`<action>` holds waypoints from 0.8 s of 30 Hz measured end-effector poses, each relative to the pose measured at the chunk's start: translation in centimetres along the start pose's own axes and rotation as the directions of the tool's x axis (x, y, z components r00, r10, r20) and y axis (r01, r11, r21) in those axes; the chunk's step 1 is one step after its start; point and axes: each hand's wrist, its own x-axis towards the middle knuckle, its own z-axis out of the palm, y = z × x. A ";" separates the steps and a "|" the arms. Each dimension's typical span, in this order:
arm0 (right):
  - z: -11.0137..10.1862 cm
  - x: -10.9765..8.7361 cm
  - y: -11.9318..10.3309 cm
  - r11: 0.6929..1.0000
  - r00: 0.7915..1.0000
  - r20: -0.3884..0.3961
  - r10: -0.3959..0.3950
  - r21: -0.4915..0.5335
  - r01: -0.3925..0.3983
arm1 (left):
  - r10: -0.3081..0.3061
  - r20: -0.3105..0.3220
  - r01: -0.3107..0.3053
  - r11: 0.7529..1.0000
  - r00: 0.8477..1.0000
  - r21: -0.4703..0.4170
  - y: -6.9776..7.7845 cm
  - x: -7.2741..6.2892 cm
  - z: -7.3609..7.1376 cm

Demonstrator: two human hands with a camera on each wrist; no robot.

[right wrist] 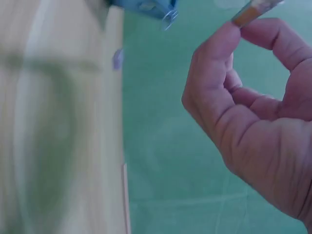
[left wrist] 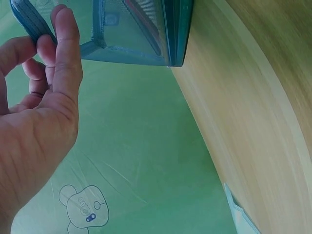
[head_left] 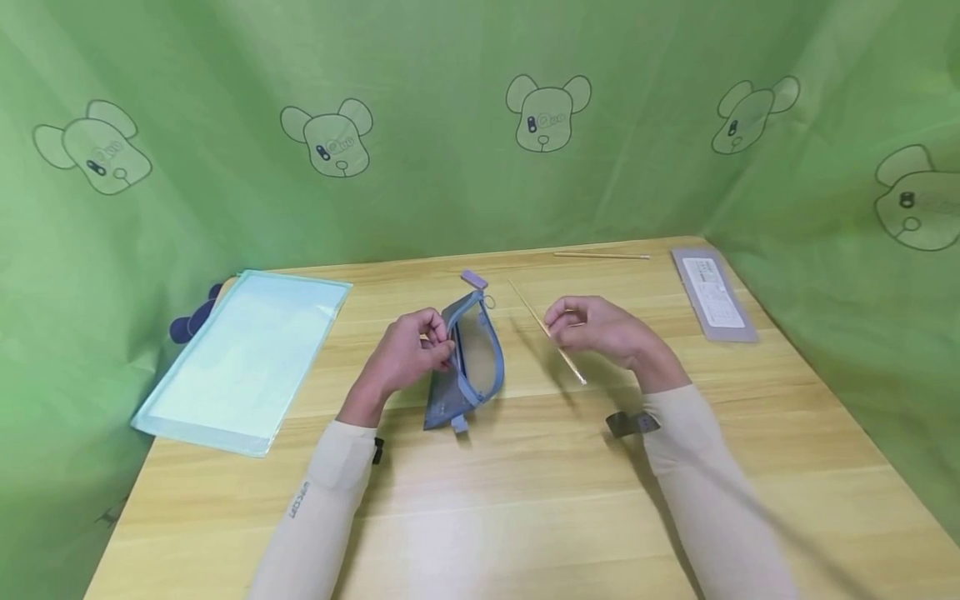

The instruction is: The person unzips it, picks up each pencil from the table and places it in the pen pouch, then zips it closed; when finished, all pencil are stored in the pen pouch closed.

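Note:
My left hand point(head_left: 408, 350) pinches the near zip edge of a blue mesh pencil pouch point(head_left: 450, 396), which stands on the table with its mouth spread wide. In the left wrist view, a long reddish item point(left wrist: 141, 19) shows through the mesh. To the right of the pouch, my right hand point(head_left: 603, 329) holds a thin wooden pencil point(head_left: 572, 364) between thumb and forefinger. It slants above the table, its metal-and-eraser end toward me. Seen from the right wrist, only part of this pencil point(right wrist: 247, 14) shows at the fingertips.
A purple eraser point(head_left: 474, 279) lies just beyond the pouch. Another pencil point(head_left: 600, 256) rests near the back edge. At right is a lilac flat case point(head_left: 742, 332) with a white label; at left, a pale blue zip folder point(head_left: 232, 358). Green curtain point(head_left: 450, 208) surrounds the table.

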 end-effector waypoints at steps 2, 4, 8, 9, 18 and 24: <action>0.5 -0.3 -0.6 0.999 0.998 0.058 -0.032 0.014 0.032 | -0.003 -0.005 0.003 1.000 1.000 -0.004 0.0 0.0 0.0; 1.0 -0.4 -1.0 0.999 0.992 0.119 -0.043 0.013 0.041 | -0.003 -0.012 0.003 1.000 1.000 -0.003 0.1 -0.1 -0.1; 2.2 -0.4 -1.4 1.000 0.977 0.211 -0.012 -0.014 0.016 | 0.004 -0.031 -0.004 1.000 1.000 0.002 0.2 -0.2 0.0; 2.5 -0.3 -1.3 1.000 0.975 0.220 0.000 -0.022 0.005 | 0.006 -0.032 -0.006 1.000 0.999 0.001 0.3 -0.2 0.0; 5.4 2.1 -0.7 1.000 0.987 0.159 0.013 -0.004 -0.013 | 0.043 0.047 -0.043 0.999 0.998 -0.010 0.0 0.1 1.5; 7.4 3.4 -1.0 1.000 0.994 0.112 0.000 0.020 -0.003 | 0.052 0.112 -0.045 0.997 0.992 -0.066 0.1 -0.1 2.1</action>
